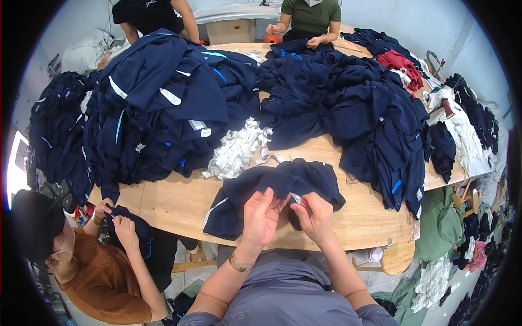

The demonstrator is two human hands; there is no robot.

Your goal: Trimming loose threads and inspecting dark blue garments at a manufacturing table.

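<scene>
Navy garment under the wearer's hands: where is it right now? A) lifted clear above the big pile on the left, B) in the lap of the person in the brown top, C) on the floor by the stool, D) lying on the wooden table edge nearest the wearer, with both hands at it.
D: the navy garment lies on the wooden table, with the left hand and right hand pinching a small white tag at its near edge.

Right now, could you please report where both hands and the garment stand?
Left hand and right hand both pinching navy garment at a small white tag. Garment on wooden table. Navy piles behind, clear.
</scene>
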